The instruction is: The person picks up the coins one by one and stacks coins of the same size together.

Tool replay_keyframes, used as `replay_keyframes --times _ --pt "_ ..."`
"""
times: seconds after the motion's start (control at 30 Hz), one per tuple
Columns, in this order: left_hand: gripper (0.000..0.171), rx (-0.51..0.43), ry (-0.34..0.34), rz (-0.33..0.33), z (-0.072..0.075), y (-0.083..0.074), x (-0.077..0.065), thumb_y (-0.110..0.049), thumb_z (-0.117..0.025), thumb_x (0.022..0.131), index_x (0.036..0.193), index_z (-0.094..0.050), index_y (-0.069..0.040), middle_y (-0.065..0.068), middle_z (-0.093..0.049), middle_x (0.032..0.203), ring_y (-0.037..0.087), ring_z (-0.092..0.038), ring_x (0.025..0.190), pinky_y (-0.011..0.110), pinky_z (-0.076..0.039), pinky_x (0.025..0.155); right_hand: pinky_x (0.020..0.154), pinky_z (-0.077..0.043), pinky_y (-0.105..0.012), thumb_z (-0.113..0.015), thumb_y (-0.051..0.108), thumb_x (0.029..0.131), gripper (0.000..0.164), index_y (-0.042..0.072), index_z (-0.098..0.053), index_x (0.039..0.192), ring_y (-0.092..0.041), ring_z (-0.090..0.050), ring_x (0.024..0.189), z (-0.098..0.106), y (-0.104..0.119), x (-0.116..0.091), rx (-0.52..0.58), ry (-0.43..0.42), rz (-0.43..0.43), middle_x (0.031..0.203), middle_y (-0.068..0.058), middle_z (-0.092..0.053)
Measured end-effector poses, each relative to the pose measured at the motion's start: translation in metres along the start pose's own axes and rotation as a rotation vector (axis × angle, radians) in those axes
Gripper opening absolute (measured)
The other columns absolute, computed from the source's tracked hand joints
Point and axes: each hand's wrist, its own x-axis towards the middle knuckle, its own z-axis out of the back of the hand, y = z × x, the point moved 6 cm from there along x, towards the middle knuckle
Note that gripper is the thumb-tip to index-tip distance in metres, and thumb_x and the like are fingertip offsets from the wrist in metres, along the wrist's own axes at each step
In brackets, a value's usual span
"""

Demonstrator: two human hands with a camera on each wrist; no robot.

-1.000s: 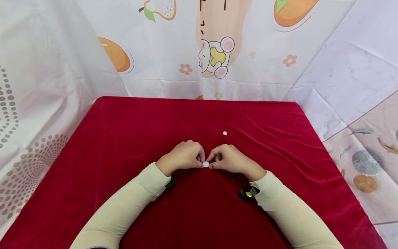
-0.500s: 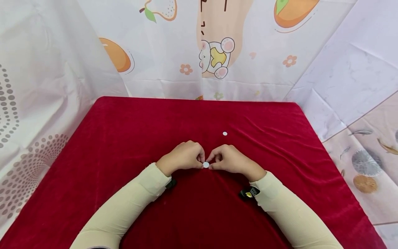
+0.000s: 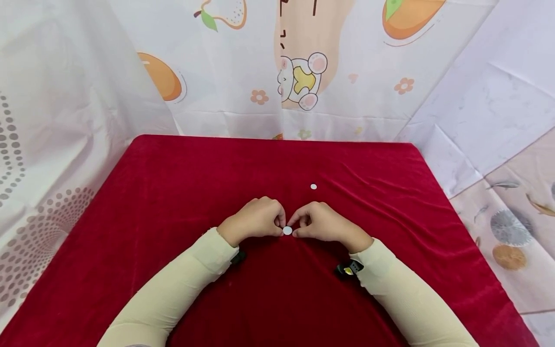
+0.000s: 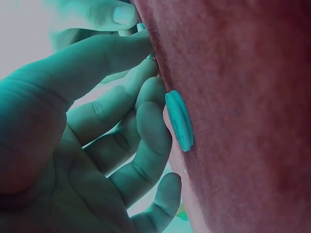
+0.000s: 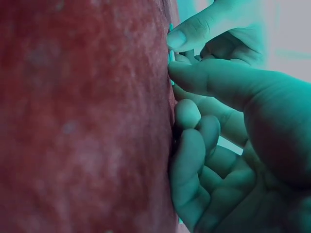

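Observation:
A small white disc (image 3: 287, 231) lies on the red cloth between my two hands. My left hand (image 3: 256, 220) has its thumb and forefinger curled at the disc's left edge. From the other side my right hand (image 3: 323, 222) holds thumb and forefinger at the right edge, the thumb slightly back from the rim. The wrist views show only thin slivers of this disc between the fingertips. A second white disc (image 3: 313, 186) lies farther back, to the right. Seen side-on in the left wrist view, this disc (image 4: 180, 120) has grooves along its edge, like stacked layers.
The red velvet cloth (image 3: 208, 168) covers the whole table, with creases (image 3: 381, 193) on the right. A printed white curtain (image 3: 225, 77) hangs behind the far edge. Dark wrist straps (image 3: 347, 270) sit below the cream sleeves.
The right thumb has drawn back very slightly from the disc. Both hands and both discs otherwise keep their places.

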Motion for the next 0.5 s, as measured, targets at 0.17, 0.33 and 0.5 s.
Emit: replay_keyframes --times 0.17,0.33,0.5 --pt "0.013 0.003 -0.004 0.001 -0.0001 0.0014 -0.0003 -0.021 -0.085 0.082 0.075 -0.076 -0.027 -0.018 -0.065 0.069 0.006 -0.06 0.069 0.032 -0.051 0.072 0.06 -0.046 -0.023 -0.079 0.008 0.083 0.022 0.023 -0.081 0.099 -0.004 -0.053 0.057 0.0015 0.0029 0.0015 -0.003 0.009 0.008 0.064 0.008 -0.065" --pt "0.012 0.0 -0.003 0.0 -0.0004 0.0012 0.0003 -0.021 -0.085 0.081 0.075 -0.077 -0.026 -0.017 -0.066 0.069 0.006 -0.06 0.069 0.033 -0.051 0.072 0.061 -0.047 -0.023 -0.079 0.008 0.083 0.022 0.023 -0.081 0.099 -0.004 -0.054 0.057 0.0029 0.0037 0.0014 -0.011 0.015 0.008 0.064 0.008 -0.065" --pt "0.012 -0.012 0.001 0.002 -0.0014 0.0006 0.0011 -0.023 -0.087 0.079 0.075 -0.076 -0.026 -0.017 -0.066 0.07 0.005 -0.06 0.069 0.031 -0.052 0.07 0.06 -0.047 -0.023 -0.079 0.007 0.083 0.021 0.021 -0.08 0.099 -0.004 -0.054 0.057 0.0035 0.0037 0.0003 -0.013 0.013 0.018 0.063 0.008 -0.064"
